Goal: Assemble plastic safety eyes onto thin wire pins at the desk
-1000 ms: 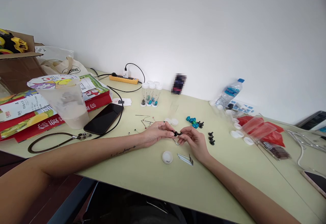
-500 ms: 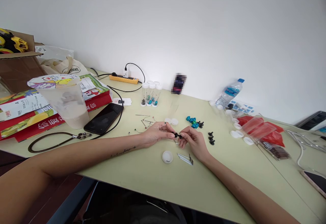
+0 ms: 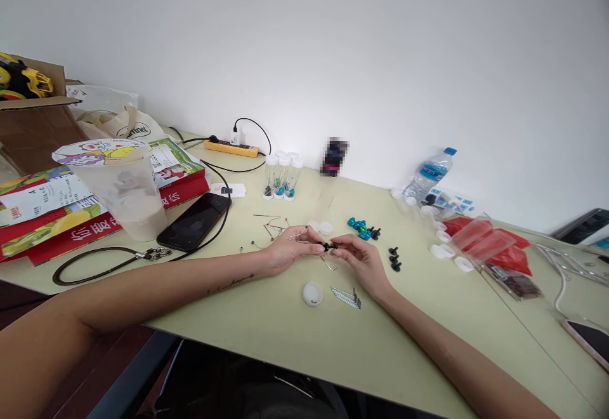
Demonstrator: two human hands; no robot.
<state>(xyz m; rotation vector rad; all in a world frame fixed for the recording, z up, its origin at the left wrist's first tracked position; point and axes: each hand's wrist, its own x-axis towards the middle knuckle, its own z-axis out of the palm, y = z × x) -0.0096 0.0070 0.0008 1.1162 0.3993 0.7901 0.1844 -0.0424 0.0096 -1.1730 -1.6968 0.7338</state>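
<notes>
Over the pale green table (image 3: 266, 330), my left hand (image 3: 290, 249) and my right hand (image 3: 358, 259) meet fingertip to fingertip. Both pinch one small black part (image 3: 329, 246) between them. A thin metal pin sticks out of my left fingers. Just below the hands lie a bent metal pin (image 3: 328, 264), a white cap (image 3: 313, 293) and a bundle of metal pins (image 3: 346, 297). Blue and black beads (image 3: 361, 228) sit behind my right hand, with three black parts (image 3: 394, 258) to its right.
Clear vials with white caps (image 3: 281, 178) stand behind. At left are a black phone (image 3: 194, 221), a plastic cup (image 3: 124, 192), red books (image 3: 71, 212) and a black cord (image 3: 95, 265). At right: a water bottle (image 3: 427, 172), white caps and red bags (image 3: 490, 241).
Both hands have lifted slightly with the black part still pinched between them. The bent metal pin under my right fingers now lies uncovered on the table.
</notes>
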